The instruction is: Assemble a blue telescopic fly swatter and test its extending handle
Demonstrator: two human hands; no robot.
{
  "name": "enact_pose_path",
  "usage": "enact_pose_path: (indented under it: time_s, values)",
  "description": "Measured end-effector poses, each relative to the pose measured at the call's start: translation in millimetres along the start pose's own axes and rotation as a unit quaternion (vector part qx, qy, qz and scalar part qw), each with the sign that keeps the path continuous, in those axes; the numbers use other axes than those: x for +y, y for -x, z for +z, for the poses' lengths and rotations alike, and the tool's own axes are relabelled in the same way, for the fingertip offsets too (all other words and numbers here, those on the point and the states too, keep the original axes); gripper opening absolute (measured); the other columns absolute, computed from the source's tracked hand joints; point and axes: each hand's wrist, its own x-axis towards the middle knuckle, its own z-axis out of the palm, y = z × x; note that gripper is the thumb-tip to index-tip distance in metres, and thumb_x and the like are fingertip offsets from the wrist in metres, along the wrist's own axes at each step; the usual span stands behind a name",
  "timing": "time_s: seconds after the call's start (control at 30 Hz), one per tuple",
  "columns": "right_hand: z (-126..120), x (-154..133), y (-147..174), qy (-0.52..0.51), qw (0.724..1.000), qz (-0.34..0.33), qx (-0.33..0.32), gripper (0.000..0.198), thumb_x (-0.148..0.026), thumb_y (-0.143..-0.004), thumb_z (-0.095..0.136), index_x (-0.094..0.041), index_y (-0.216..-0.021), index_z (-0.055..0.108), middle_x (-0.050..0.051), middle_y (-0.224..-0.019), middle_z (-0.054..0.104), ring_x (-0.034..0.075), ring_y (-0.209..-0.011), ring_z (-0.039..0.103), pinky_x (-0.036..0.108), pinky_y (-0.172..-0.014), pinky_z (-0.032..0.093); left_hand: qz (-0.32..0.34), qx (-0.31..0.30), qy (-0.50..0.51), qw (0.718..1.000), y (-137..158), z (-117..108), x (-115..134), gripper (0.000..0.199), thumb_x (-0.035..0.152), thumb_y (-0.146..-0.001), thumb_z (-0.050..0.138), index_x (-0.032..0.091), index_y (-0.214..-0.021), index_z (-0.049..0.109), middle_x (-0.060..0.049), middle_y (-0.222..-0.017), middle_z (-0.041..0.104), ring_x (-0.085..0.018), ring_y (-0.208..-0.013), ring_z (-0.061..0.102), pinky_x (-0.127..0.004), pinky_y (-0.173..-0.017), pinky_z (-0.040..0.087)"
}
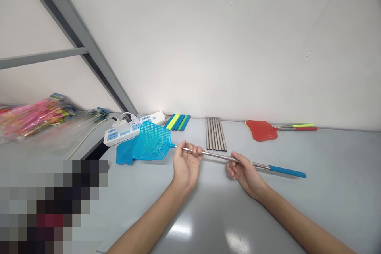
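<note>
Grey tabletop (336, 158), white wall (226, 47) behind. Blue fly swatter (218, 155) across mid-frame: perforated head, slim metal shaft, blue grip. Left hand curls (187, 166) round shaft near head; right hand (245, 170) pinches it nearer grip. Step looks like two-handed shaft handling; next move calls for keeping it straight. Second blue head (122, 152) partly hidden, can't tell its shaft.

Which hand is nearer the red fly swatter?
Right. The right hand, on the silver rod, is on the near side of the red fly swatter, slightly left; the left hand is farther left, by the blue mesh head.
</note>
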Motion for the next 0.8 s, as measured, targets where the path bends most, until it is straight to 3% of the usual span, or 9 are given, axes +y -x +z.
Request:
enact_pose_path:
  time_s: [0.1, 0.2, 0.33, 0.43, 0.6, 0.8]
  values:
    - [1, -4, -4, -0.06, 0.998, -0.016, 0.03, 0.021, -0.033, -0.075, 0.048, -0.018, -0.062, 0.05, -0.002, -0.055, 0.043, 0.012, -0.053, 0.044, 0.025, -0.051, 0.035, -0.029, -0.012, 0.019, 0.999, -1, 7, -3, 0.025, 0.024, -0.074, 0.046, 0.015, -0.051, 0.045, 0.006, -0.04, 0.035, -0.006, -0.042, 0.037, -0.026, -0.063, 0.041]
    - [1, -13, -11, -0.143, 0.987, -0.037, 0.071, 0.008, -0.025, -0.075, 0.048, -0.019, -0.07, 0.052, -0.001, -0.065, 0.047, 0.011, -0.059, 0.047, 0.026, -0.057, 0.04, -0.038, -0.016, 0.031, 0.999, -6, 14, -5, 0.029, 0.023, -0.074, 0.045, 0.016, -0.047, 0.038, 0.008, -0.034, 0.024, -0.005, -0.033, 0.023, -0.021, -0.047, 0.033]
    - [3, -28, -18, -0.278, 0.956, -0.044, 0.086, 0.017, -0.018, -0.078, 0.041, -0.019, -0.061, 0.044, -0.002, -0.056, 0.042, 0.01, -0.057, 0.048, 0.028, -0.063, 0.042, -0.037, -0.005, 0.046, 0.998, -16, 20, -9, 0.036, 0.027, -0.076, 0.038, 0.018, -0.043, 0.027, 0.007, -0.032, 0.016, -0.006, -0.03, 0.018, -0.022, -0.04, 0.023]
    - [3, -33, -20, -0.282, 0.948, -0.099, 0.106, 0.03, -0.02, -0.081, 0.033, -0.019, -0.051, 0.031, -0.006, -0.045, 0.028, 0.008, -0.041, 0.037, 0.028, -0.055, 0.04, -0.024, 0.002, 0.067, 0.997, -21, 17, -11, 0.037, 0.027, -0.078, 0.033, 0.018, -0.043, 0.024, 0.007, -0.032, 0.015, -0.006, -0.029, 0.017, -0.023, -0.039, 0.019]
    - [2, -26, -13, -0.265, 0.942, -0.155, 0.137, 0.036, -0.018, -0.081, 0.028, -0.017, -0.048, 0.013, -0.006, -0.041, 0.018, 0.007, -0.036, 0.024, 0.025, -0.044, 0.032, -0.003, -0.004, 0.074, 0.997, -20, 5, -7, 0.037, 0.029, -0.079, 0.034, 0.018, -0.044, 0.025, 0.007, -0.032, 0.016, -0.006, -0.029, 0.016, -0.023, -0.038, 0.016]
    - [-3, -11, -5, -0.214, 0.94, -0.206, 0.167, 0.039, -0.02, -0.082, 0.03, -0.016, -0.049, 0.009, -0.005, -0.039, 0.013, 0.008, -0.035, 0.017, 0.025, -0.039, 0.025, -0.006, 0.032, 0.061, 0.998, -9, -3, -20, 0.036, 0.028, -0.079, 0.036, 0.018, -0.047, 0.025, 0.007, -0.034, 0.017, -0.005, -0.03, 0.017, -0.022, -0.039, 0.016]
